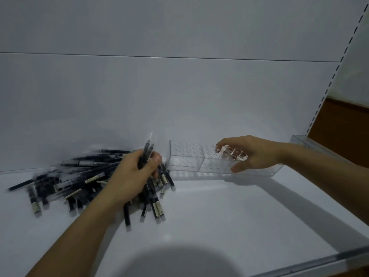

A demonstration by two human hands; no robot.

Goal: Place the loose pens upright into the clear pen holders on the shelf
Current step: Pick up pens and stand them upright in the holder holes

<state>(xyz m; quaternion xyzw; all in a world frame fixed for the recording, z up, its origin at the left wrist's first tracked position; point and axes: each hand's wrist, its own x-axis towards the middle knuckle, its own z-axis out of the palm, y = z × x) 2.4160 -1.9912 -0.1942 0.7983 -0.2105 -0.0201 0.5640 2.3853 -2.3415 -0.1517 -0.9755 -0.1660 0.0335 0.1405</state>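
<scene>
Writing first: the dark pens carry small pale label strips near their caps, but the print is far too blurred to read (the motion smear does not help).

Now the hands. The left hand (135, 172) comes in from the near left, forearm angled up across the white shelf (219, 206). Its fingers and thumb are curled tight round a small bunch, the held pens (146, 154), whose tips poke up and away past the knuckles. It sits right on top of the pile of loose pens (79, 176), which lies flat and criss-crossed on the left of the shelf, fanning out to the left and toward the near edge.

Over to the right hand (245, 154), which reaches in from the right with the wrist level. The fingers are hooked over the top of the clear pen holder (187, 158) and the thumb is pressed on its near wall, a firm clasp on the holder's right-hand section. Fingertips show distorted through the plastic. The holder stands far back against the back panel (179, 96), just right of the pile, its top a grid of round holes.

A slotted upright (329, 84) climbs at far right, a clear edge strip (319, 262) runs along the near right, and a rounded shadow (179, 262) falls at near centre.
</scene>
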